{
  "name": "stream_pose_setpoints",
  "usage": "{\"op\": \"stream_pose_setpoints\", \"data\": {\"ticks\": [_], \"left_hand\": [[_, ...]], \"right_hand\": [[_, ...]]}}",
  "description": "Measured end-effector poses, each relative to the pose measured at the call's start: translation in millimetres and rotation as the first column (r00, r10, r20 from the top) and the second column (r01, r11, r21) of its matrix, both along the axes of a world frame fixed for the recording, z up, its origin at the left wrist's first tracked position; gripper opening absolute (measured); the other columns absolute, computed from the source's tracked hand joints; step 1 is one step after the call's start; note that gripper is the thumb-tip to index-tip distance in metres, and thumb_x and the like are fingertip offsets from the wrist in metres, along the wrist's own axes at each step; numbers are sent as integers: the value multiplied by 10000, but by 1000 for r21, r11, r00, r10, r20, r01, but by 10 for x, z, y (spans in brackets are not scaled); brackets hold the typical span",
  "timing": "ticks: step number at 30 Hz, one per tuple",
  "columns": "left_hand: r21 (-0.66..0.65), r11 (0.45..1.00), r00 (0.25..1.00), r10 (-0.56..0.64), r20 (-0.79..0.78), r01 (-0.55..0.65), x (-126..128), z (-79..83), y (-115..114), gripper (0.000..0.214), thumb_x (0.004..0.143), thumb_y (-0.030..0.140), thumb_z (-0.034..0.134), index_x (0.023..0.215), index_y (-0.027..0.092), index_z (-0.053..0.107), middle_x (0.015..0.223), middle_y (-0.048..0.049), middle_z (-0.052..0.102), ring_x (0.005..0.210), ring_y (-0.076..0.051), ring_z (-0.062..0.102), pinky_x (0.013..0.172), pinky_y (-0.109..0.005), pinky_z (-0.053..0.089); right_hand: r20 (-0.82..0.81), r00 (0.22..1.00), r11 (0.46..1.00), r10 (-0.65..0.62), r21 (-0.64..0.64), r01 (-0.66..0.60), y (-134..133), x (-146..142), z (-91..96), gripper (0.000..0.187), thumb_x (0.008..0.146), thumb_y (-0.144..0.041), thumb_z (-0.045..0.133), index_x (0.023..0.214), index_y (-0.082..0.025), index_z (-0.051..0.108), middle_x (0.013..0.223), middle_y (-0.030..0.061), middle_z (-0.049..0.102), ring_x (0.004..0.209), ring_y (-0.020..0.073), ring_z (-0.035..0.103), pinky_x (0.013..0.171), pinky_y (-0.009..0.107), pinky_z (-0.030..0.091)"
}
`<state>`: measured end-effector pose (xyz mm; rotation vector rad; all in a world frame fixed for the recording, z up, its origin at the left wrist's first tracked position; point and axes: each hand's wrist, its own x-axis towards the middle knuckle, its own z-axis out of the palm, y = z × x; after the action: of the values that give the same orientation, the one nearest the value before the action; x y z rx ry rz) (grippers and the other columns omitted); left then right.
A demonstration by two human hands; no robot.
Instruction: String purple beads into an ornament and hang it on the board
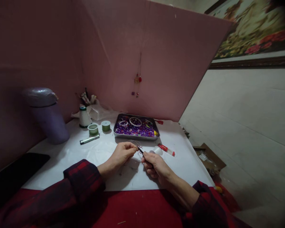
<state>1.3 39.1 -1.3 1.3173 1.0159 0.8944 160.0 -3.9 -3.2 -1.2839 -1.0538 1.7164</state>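
My left hand [122, 155] is closed in a pinch, thumb against forefinger, at the end of a thin, pale thread [133, 141] that loops up behind the fingertips. My right hand [156, 164] is wrapped around a slim dark tool [140, 150]; its tip points up and left and meets the left fingertips. The grip hides the tool's other end, so its exact kind does not show. Small reddish strands hang near the tip. Just beyond both hands is a metal tray [137, 138] of purple beads [135, 130], with a white ring [135, 121] and a beaded bracelet [123, 123] on top.
Right of the hands lie a white spool [158, 150] and a red-and-clear tube [166, 149]. Green thread spools [105, 126], a white thread cone [85, 117], a silvery stick-shaped item [89, 139] and a purple tumbler [48, 117] stand or lie left. Pink panels enclose the back and left.
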Motion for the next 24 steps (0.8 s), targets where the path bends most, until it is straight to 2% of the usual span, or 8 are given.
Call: {"op": "stream_pose_setpoints", "data": {"ticks": [11,16,18,20,23,24], "left_hand": [[-6,1000,1000,-20,-5,20,0,-12,-8,233,701,366,620,682,143,556,433,88,361,349,-36,259,364,-197,161],[-7,1000,1000,-8,-10,8,-21,18,-11,258,675,386,623,633,150,528,410,89,361,334,-37,257,358,-203,160],[-6,1000,1000,17,-20,-17,-37,35,-8,254,665,384,622,641,145,540,410,85,369,335,-39,264,359,-202,164],[11,999,999,36,-34,-36,-52,48,-4,244,662,372,619,651,137,555,420,78,387,344,-41,280,363,-199,174],[28,999,997,35,-61,-33,-68,57,1,235,677,363,611,664,133,565,436,69,407,357,-42,297,366,-193,182],[24,999,997,30,-67,-29,-70,57,3,232,685,362,608,672,134,565,438,69,409,358,-43,299,366,-191,184]], "right_hand": [[39,999,1000,5,2,-5,-6,-7,10,363,789,-524,531,696,-188,426,433,-121,252,335,11,126,337,166,36],[57,998,998,32,56,-35,-11,-22,1,416,743,-588,545,704,-184,454,435,-115,268,336,19,143,333,180,56],[121,987,987,102,113,-115,-48,25,95,436,712,-598,579,692,-173,486,450,-101,297,351,24,186,340,182,99],[239,959,956,151,211,-203,-81,156,272,425,708,-576,606,705,-157,537,498,-73,360,392,32,251,365,179,146],[349,929,898,123,359,-254,-3,518,580,412,744,-563,582,800,-156,596,580,-38,429,449,52,322,403,185,202],[375,927,883,30,424,-200,79,661,649,433,768,-579,535,838,-156,604,588,-29,445,447,61,332,405,195,211]]}}
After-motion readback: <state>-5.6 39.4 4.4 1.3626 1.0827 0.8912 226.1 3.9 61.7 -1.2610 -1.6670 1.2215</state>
